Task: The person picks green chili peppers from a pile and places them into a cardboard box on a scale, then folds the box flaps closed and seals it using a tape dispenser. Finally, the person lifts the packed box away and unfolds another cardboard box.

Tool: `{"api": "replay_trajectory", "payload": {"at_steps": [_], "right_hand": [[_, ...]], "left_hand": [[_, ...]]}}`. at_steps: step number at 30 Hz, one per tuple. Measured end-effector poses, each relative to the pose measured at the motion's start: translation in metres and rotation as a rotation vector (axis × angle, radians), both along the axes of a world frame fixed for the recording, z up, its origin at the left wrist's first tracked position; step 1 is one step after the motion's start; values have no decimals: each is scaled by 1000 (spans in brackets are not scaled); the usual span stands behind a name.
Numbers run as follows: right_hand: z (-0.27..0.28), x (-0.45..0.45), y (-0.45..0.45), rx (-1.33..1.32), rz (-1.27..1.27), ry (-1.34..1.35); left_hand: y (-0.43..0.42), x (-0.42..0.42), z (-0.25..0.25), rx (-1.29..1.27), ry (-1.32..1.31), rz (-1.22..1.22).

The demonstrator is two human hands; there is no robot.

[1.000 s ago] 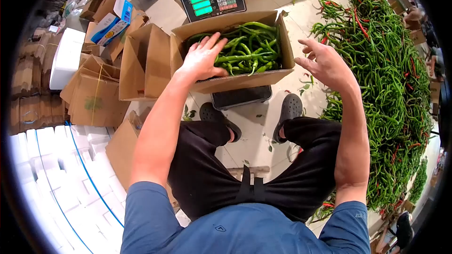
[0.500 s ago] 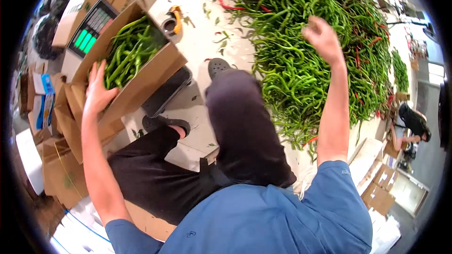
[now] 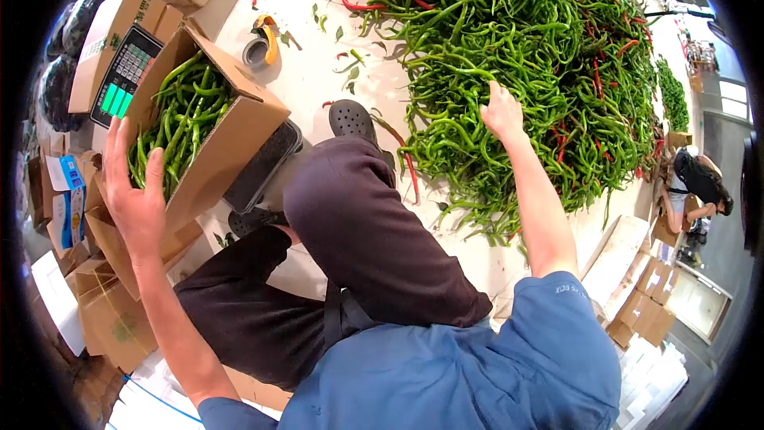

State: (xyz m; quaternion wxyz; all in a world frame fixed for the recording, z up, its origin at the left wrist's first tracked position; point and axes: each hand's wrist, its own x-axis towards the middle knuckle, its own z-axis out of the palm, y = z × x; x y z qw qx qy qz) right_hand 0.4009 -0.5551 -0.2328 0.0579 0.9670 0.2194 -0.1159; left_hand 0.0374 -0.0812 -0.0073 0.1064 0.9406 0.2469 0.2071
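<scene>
My left hand (image 3: pixel 137 199) is open beside the near end of a cardboard box (image 3: pixel 231 155), its fingers spread and the thumb over the rim. Long green chili peppers (image 3: pixel 187 115) fill much of that box, which sits tilted on a dark scale platform (image 3: pixel 267 171). Over the large heap of green chili peppers (image 3: pixel 485 24) on the floor, my right hand (image 3: pixel 503 115) is closed in a pinch. A pale green chili pepper (image 3: pixel 469 72) stretches left from its fingertips. Red peppers are scattered through the heap.
A scale display (image 3: pixel 123 80) with green digits stands behind the box. A tape dispenser (image 3: pixel 263 44) lies on the floor among fallen leaves. Folded cardboard (image 3: pixel 115 314) is at the left. Another person (image 3: pixel 700 183) crouches at the far right.
My right hand has moved down and left over the heap, and a pepper now shows at its fingertips. My left hand has lifted slightly off the peppers in the box. The view has shifted.
</scene>
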Motion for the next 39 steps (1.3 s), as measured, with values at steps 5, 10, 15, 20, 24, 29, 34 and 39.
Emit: {"api": "replay_trajectory", "payload": {"at_steps": [5,10,15,20,24,29,34,39], "right_hand": [[-17,1,19,-308,-133,250],[-39,-10,8,-286,-93,140],[-41,-28,-3,-276,-100,85],[-69,-30,-5,-342,-178,56],[-57,-17,-9,-233,-99,81],[21,1,-32,-195,-121,231],[69,26,-80,321,-169,320],[140,31,-100,647,-203,381]], "left_hand": [[-25,10,-6,-68,2,-135],[-43,2,19,-196,26,-81],[-72,-20,43,-386,-132,-238],[-75,-21,-8,-570,-95,-46],[-73,-19,-16,-618,12,-134],[-84,-12,-4,-516,83,-188],[-87,-9,-6,-477,129,-257],[-95,-6,-8,-425,155,-344]]}}
